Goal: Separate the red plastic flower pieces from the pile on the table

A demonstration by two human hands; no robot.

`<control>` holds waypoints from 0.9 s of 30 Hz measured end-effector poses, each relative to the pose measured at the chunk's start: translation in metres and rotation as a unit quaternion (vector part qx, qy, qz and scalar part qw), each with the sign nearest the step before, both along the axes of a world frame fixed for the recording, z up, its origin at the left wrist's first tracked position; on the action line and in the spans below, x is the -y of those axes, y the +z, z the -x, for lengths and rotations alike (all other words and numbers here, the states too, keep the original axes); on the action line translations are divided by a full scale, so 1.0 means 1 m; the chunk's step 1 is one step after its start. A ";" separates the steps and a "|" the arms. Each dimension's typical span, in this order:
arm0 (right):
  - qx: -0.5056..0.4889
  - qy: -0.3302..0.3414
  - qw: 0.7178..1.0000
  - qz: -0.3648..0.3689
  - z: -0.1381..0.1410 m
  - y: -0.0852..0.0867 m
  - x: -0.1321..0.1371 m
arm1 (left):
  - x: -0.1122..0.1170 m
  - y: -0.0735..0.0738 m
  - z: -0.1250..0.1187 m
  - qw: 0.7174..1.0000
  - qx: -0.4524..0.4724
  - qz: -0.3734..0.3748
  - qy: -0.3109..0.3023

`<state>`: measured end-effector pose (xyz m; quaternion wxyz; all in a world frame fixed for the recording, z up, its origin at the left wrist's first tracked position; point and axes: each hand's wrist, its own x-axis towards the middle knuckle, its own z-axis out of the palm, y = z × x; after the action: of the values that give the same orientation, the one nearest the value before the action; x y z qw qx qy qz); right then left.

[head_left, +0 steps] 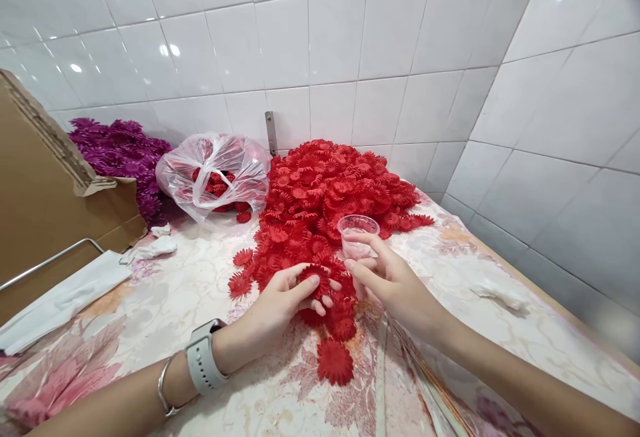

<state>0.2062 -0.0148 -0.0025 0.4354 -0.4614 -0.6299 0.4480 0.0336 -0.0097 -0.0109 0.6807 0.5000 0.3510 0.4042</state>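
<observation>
My left hand [296,290] is closed around a red artificial flower [316,280], the thumb lying on its petals. It hovers over the near end of a large heap of red flowers [320,184]. My right hand [387,274] is at a small clear plastic cup [358,225] standing against the heap. Its index finger reaches across the front of the cup, while the thumb stays apart below; I see nothing between them. Below the hands, a single red flower [335,361] lies flat on the floral tablecloth [260,384]. Thin stems [425,384] run under my right wrist.
A knotted clear plastic bag [215,174] with red flowers stands left of the heap. Beyond it are purple flowers [125,157] and a cardboard box [55,204]. White cloth [65,300] lies at left, crumpled tissue [500,294] at right. Tiled walls [335,37] close off back and right.
</observation>
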 end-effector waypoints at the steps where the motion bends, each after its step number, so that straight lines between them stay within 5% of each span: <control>1: -0.005 -0.001 1.000 0.003 0.000 0.000 0.000 | 0.000 -0.002 0.000 1.000 -0.008 0.001 -0.003; 14: 0.065 0.087 0.994 0.013 0.009 -0.006 0.006 | 0.002 -0.003 0.005 0.978 -0.204 -0.043 0.006; 18: 0.066 0.096 0.993 -0.027 0.010 -0.009 0.009 | 0.002 -0.004 0.003 0.982 -0.183 -0.027 -0.044; 27: -0.008 -0.069 0.998 0.006 0.017 -0.010 0.014 | 0.005 0.008 -0.006 0.988 -0.125 -0.028 -0.088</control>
<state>0.1889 -0.0284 -0.0128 0.4677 -0.5031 -0.5898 0.4247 0.0397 -0.0148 -0.0033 0.6502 0.5940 0.3771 0.2868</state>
